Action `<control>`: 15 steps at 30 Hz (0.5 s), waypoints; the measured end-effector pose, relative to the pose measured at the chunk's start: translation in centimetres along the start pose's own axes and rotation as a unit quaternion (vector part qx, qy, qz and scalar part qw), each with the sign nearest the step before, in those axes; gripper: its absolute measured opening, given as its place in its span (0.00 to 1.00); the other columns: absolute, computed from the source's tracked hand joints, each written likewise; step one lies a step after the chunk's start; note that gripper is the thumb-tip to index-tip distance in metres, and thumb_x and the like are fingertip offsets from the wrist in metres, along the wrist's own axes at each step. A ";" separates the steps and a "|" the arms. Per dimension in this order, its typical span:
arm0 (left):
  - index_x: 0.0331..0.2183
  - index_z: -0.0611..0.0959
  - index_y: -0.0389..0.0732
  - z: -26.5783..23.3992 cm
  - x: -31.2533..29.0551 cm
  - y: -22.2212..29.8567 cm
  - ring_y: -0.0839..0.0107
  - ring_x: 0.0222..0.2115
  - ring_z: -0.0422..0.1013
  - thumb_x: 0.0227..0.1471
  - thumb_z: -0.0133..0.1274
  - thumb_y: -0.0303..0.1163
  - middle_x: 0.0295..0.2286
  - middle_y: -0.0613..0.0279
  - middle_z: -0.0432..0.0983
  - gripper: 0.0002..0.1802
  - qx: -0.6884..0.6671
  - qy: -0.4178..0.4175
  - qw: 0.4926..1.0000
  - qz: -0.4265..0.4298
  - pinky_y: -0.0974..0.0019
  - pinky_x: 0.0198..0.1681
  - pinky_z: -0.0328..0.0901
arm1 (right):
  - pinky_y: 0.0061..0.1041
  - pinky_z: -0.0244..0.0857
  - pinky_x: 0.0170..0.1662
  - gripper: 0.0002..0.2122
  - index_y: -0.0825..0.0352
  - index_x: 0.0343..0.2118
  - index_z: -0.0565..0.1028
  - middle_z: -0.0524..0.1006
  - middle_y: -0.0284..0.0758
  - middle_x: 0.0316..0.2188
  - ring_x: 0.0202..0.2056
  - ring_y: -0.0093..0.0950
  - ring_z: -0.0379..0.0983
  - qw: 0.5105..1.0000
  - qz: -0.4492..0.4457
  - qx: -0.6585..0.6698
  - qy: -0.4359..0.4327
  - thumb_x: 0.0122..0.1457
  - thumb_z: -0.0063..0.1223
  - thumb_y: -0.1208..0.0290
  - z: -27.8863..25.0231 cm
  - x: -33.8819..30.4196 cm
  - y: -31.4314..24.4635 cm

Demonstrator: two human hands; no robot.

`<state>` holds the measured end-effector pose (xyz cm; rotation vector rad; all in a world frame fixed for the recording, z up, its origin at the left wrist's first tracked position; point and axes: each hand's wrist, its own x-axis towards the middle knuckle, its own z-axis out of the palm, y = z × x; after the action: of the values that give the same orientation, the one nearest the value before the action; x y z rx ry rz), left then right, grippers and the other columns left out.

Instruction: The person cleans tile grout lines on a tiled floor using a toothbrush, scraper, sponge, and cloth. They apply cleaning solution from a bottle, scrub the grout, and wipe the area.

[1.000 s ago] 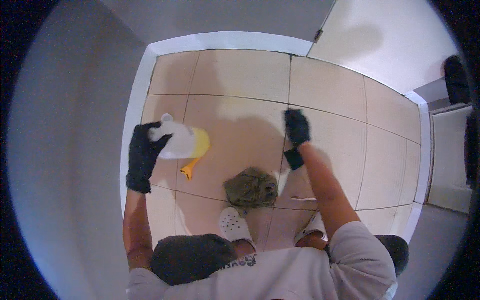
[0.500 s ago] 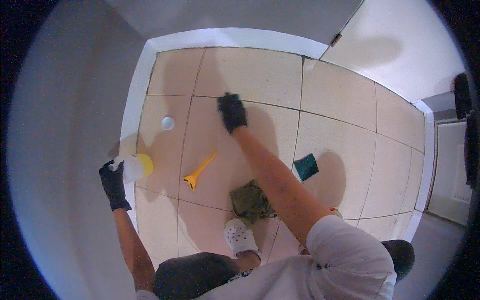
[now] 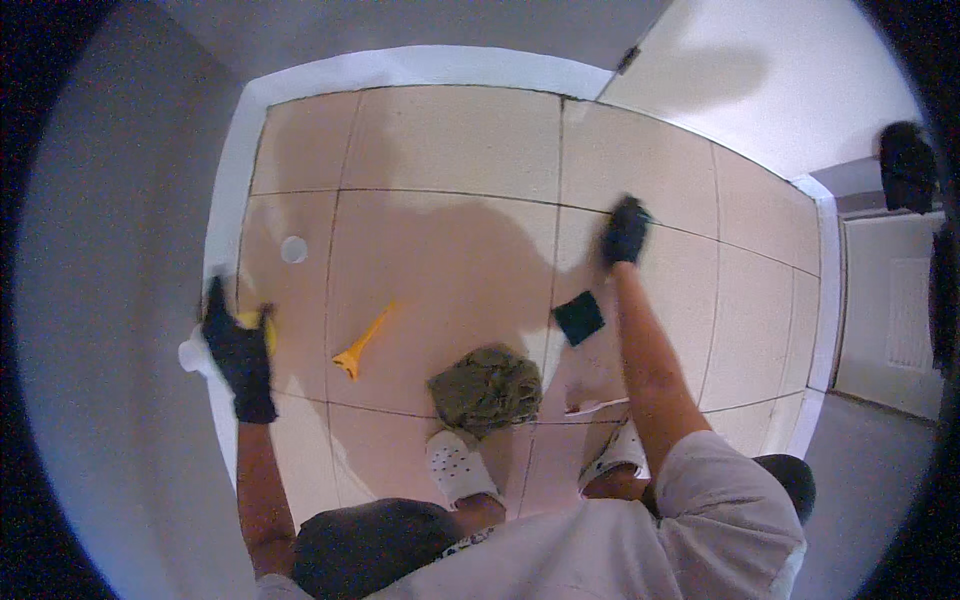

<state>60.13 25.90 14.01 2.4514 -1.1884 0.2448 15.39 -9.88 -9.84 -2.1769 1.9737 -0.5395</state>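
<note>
My left hand (image 3: 240,355), in a black glove, is stretched out with thumb and fingers apart over a bottle (image 3: 192,354) by the left wall. The bottle has a white part and a yellow part, mostly hidden behind the hand. Farther right, my right hand (image 3: 625,232), also gloved in black, is low over the tiled floor (image 3: 450,270). Motion smears its fingers; a greenish edge shows beside them, and I cannot tell whether they hold anything. Nearest to that hand lies a dark green square pad (image 3: 579,318).
A white round cap (image 3: 293,249) and a tapered orange-yellow plastic piece (image 3: 362,345) lie left of centre. Before my white clogs (image 3: 462,468) is a crumpled olive cloth (image 3: 487,388). A thin pale stick (image 3: 597,407) with a reddish end lies near my right foot. White skirting (image 3: 430,68) borders the floor.
My right hand has swept from the middle of the floor to the right, beyond the green pad. My left hand's fingers have come off the bottle's white end and spread. The view has shifted slightly.
</note>
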 end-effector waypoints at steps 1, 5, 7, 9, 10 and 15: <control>0.54 0.62 0.39 1.7 -1.6 0.9 0.58 0.53 0.57 0.33 0.63 0.36 0.52 0.52 0.61 0.46 -0.028 -0.111 0.992 0.053 0.58 0.55 0.51 | 0.38 0.57 0.47 0.12 0.71 0.39 0.69 0.71 0.44 0.38 0.44 0.41 0.65 0.995 -0.047 0.019 -0.088 0.57 0.35 0.70 0.9 -2.0 -6.4; 0.57 0.54 0.42 11.4 -5.1 6.2 0.51 0.56 0.49 0.30 0.57 0.61 0.56 0.49 0.50 0.57 0.144 -0.330 0.899 0.249 0.47 0.56 0.42 | 0.36 0.37 0.62 0.21 0.68 0.55 0.59 0.57 0.44 0.56 0.59 0.41 0.47 0.886 -0.418 0.104 -0.172 0.57 0.34 0.72 2.9 -9.5 -17.1; 0.58 0.52 0.42 13.1 -5.0 6.4 0.50 0.57 0.48 0.30 0.55 0.65 0.57 0.49 0.47 0.59 0.219 -0.363 0.865 0.270 0.44 0.56 0.41 | 0.40 0.39 0.61 0.21 0.66 0.54 0.60 0.58 0.45 0.55 0.58 0.41 0.50 0.857 -0.452 0.143 -0.201 0.55 0.36 0.73 -0.5 -11.5 -19.1; 0.58 0.50 0.41 15.3 -4.1 6.9 0.46 0.57 0.44 0.23 0.60 0.64 0.57 0.45 0.43 0.65 0.178 -0.405 0.871 0.215 0.44 0.57 0.40 | 0.40 0.48 0.58 0.19 0.66 0.52 0.63 0.64 0.44 0.51 0.53 0.40 0.60 0.894 -0.416 0.114 -0.126 0.55 0.35 0.73 -0.3 -9.7 -15.4; 0.58 0.50 0.41 15.8 -3.7 7.0 0.44 0.57 0.43 0.21 0.62 0.63 0.57 0.44 0.42 0.67 0.155 -0.418 0.875 0.186 0.43 0.56 0.42 | 0.41 0.49 0.57 0.19 0.66 0.51 0.63 0.65 0.44 0.51 0.52 0.41 0.61 0.912 -0.392 0.069 -0.101 0.55 0.35 0.73 -0.6 -8.1 -13.7; 0.58 0.48 0.39 17.9 -1.9 9.7 0.37 0.57 0.37 0.15 0.66 0.60 0.58 0.41 0.37 0.72 0.115 -0.432 0.877 0.176 0.41 0.51 0.54 | 0.43 0.61 0.46 0.15 0.68 0.44 0.68 0.68 0.49 0.45 0.44 0.44 0.67 0.932 -0.351 -0.079 -0.052 0.52 0.39 0.72 1.0 5.1 -12.6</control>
<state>51.08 14.18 -0.08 2.5816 -2.0647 -0.7441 27.84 -13.45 -5.56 -2.9286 1.1692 -0.3329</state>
